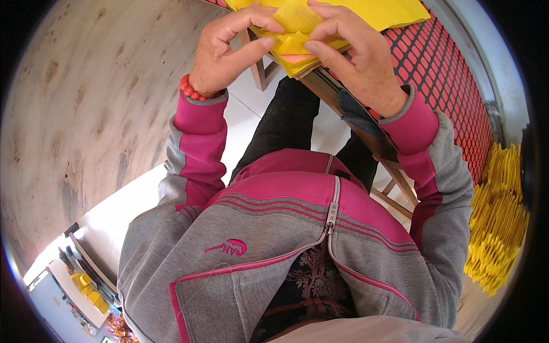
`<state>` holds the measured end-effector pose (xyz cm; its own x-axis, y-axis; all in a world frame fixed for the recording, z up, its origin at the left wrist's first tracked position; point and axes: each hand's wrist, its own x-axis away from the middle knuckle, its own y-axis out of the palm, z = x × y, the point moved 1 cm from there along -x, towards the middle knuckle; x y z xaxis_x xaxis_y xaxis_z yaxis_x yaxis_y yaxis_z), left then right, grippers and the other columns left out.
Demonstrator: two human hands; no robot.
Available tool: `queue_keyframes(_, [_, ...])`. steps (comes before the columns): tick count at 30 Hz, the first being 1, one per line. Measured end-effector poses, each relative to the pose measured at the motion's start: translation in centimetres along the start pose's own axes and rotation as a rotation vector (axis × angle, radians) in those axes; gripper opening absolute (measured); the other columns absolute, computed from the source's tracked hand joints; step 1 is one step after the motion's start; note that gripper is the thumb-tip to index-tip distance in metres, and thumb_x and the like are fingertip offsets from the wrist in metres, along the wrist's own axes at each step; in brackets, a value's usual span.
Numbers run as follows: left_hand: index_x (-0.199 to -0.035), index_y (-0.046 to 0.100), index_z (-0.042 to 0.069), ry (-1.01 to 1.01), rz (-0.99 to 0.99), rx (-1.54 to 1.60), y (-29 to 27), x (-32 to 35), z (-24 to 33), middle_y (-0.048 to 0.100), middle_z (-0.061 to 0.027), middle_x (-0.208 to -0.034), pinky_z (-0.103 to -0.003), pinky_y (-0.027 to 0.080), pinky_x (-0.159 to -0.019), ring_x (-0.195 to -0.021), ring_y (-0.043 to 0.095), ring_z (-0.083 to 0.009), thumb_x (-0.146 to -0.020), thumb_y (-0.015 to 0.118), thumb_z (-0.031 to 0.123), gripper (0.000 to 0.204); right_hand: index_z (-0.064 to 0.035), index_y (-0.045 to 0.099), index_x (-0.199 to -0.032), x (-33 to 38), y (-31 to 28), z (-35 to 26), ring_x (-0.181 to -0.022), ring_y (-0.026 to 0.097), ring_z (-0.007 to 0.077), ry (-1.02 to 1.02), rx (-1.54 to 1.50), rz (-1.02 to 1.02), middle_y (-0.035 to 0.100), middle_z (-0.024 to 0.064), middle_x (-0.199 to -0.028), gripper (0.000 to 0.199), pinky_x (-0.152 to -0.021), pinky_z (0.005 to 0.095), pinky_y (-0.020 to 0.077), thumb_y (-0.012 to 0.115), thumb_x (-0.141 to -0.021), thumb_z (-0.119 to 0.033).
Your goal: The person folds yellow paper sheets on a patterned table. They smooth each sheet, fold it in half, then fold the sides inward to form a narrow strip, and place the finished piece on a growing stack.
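Place: seemingly a small craft workshop
Bench (457,80): red-and-black patterned, yellow sheet material (389,12) on it
Right: thick pile of yellow pieces (496,226)
Left: broad wood-grained surface (91,108)

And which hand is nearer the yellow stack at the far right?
Right. The right hand is left of the yellow stack; the left hand is farther left, across the yellow piece.

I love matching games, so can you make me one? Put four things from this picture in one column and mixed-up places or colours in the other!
Column one:
1. Bracelet
2. Stack
3. Yellow piece
4. Patterned cover

Column two:
A. Red and black
B. Between the left hand and right hand
C. At the left wrist
D. Near the picture's right edge, yellow

Right pairs: 1-C, 2-D, 3-B, 4-A
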<state>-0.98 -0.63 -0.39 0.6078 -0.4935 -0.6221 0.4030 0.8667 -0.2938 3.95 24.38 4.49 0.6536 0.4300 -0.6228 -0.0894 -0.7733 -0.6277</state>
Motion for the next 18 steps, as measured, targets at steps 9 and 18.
queue_keyframes(9, [-0.11, 0.065, 0.0, -0.108, 0.146, 0.064, 1.0, 0.1, -0.8, 0.068, -0.0057, -0.115, -0.03, 0.046, -0.102, -0.114, 0.062, -0.0151, -0.097, 0.067, -0.001, 0.014, -0.0027, 0.061, -0.098, -0.4, -0.5, -0.5, -0.112, 0.065, 0.0396, -0.078, 0.048, 0.093, 0.065, 0.0239, -0.127, 0.028, -0.094, 0.0408, 0.0521, 0.082, -0.08, -0.008])
queue_keyframes(18, [-0.104, 0.058, 0.003, -0.169, 0.288, 0.16, 1.5, 0.0, -0.9, 0.069, -0.0067, -0.113, -0.025, 0.051, -0.093, -0.107, 0.066, -0.0116, -0.096, 0.067, -0.006, 0.016, -0.0041, 0.066, -0.101, -0.7, -0.8, -0.9, -0.122, 0.061, 0.0397, -0.244, 0.179, 0.021, 0.061, 0.0232, -0.137, 0.025, -0.105, 0.0497, 0.0455, 0.079, -0.082, -0.012])
